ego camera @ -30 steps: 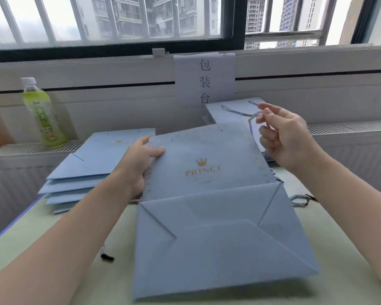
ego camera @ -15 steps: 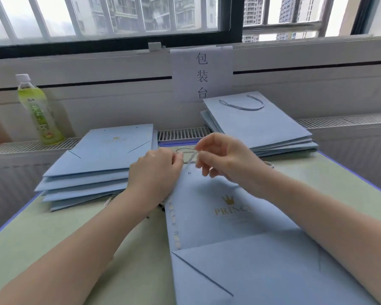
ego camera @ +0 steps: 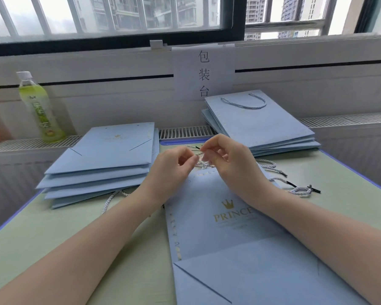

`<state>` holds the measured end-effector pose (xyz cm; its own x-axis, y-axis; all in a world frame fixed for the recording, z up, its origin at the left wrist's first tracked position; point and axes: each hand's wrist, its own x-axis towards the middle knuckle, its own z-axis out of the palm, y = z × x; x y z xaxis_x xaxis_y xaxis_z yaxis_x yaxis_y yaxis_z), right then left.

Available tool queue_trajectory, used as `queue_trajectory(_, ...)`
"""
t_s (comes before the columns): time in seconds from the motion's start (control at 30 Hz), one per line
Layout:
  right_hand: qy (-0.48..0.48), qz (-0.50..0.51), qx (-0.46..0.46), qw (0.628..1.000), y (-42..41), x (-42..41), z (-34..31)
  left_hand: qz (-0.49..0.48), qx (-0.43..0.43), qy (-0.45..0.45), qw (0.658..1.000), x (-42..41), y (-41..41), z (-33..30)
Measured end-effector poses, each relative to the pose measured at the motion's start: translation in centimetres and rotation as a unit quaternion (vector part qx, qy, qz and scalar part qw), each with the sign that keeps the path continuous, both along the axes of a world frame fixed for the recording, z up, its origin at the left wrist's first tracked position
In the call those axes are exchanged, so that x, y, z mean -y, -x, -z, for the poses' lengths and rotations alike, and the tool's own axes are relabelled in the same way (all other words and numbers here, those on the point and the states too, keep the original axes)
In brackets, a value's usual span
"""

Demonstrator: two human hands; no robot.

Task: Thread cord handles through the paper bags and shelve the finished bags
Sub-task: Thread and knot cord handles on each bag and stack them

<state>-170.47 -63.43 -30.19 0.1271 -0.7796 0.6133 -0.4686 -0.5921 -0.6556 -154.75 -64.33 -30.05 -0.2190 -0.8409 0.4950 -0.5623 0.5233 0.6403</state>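
While pinching a twisted cord in left hand and right hand above the flat PRINCE bag on the surface: handled stack done, unthreaded stack waiting, shelving likely ahead.

Left forearm: bare, reaching in from the lower left, angling up toward the centre. Left hand: sitting palm-inward, fingers curling, thumb and forefinger closing together in a pinch. Right forearm: bare, entering from the lower right, crossing diagonally up to the centre. Right hand: arching over from the wrist, fingers bending, thumb and forefinger tips meeting in a pinch. Both hands: facing each other, fingertips lying just beside one another, knuckles pointing outward.
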Motion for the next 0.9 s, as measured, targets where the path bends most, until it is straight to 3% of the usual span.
queue_trajectory(0.27,0.056,0.066,0.036,0.996,1.0,0.7,-0.2,0.002,-0.064,-0.011,0.998,0.5,-0.9,0.0)
queue_trajectory(0.4,0.136,0.084,-0.088,0.983,0.8,0.7,-0.1,0.038,-0.092,-0.036,0.994,0.3,-0.4,0.1)
queue_trajectory(0.5,0.099,0.02,-0.174,0.98,0.1,-0.2,-0.2,0.096,-0.117,-0.062,0.987,-0.3,0.1,-0.2)
queue_trajectory(0.57,0.056,-0.005,-0.193,0.98,-0.3,-0.7,-0.3,0.12,-0.131,-0.081,0.981,-0.6,0.2,-0.5)
queue_trajectory(0.67,0.09,0.005,-0.206,0.974,0.0,-0.8,-0.4,0.103,-0.135,-0.101,0.98,-0.4,-0.4,-0.9)
queue_trajectory(0.73,0.104,0.005,-0.182,0.978,0.3,-0.5,-0.4,0.051,-0.072,-0.079,0.993,-0.2,-1.0,-1.0)
queue_trajectory(0.77,0.102,0.002,-0.179,0.978,0.4,-0.3,-0.4,0.006,0.014,-0.05,0.999,0.1,-1.5,-0.9)
queue_trajectory(0.83,0.091,0.006,-0.199,0.976,0.3,0.3,0.1,-0.089,0.24,0.008,0.967,0.3,-2.1,-0.8)
queue_trajectory(0.9,0.082,0.02,-0.217,0.973,0.3,0.8,0.6,-0.111,0.324,0.019,0.939,0.6,-2.3,-0.6)
